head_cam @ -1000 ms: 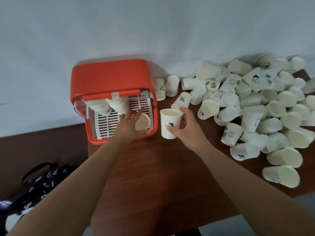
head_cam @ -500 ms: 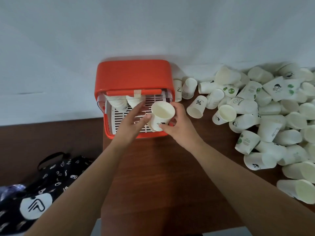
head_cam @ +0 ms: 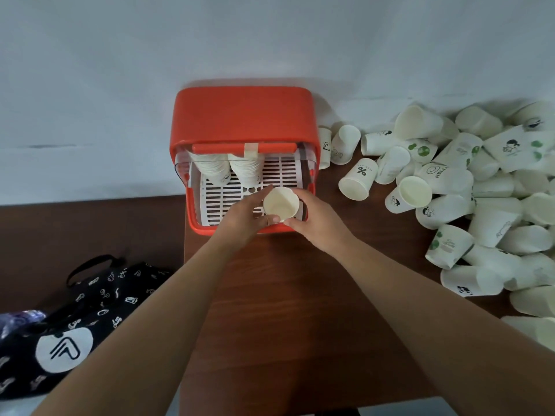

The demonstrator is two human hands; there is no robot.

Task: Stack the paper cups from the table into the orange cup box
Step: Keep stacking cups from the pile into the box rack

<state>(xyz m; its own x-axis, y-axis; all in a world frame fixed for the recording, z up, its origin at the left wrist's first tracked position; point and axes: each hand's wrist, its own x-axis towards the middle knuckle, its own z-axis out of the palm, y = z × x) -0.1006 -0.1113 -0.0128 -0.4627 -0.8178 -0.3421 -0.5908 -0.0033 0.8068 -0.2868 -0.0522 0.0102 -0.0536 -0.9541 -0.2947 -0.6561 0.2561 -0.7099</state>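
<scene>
Over the orange box (head_cam: pixel 243 115), both hands grip one cup (head_cam: pixel 280 203) (mouth up, axis upright).

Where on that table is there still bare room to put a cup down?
The brown table is bare in front of the orange cup box, between the two forearms and out to the near edge. The right side is crowded with the pile of paper cups. Inside the box, the slatted tray right of the two cup stacks is open.

We reach both bare forearms forward and inward, so our hands meet just in front of us. Our left hand (head_cam: pixel 244 218) and right hand (head_cam: pixel 316 218) are curled together around one paper cup (head_cam: pixel 281 203), thumbs low and fingers wrapped on either side.
</scene>
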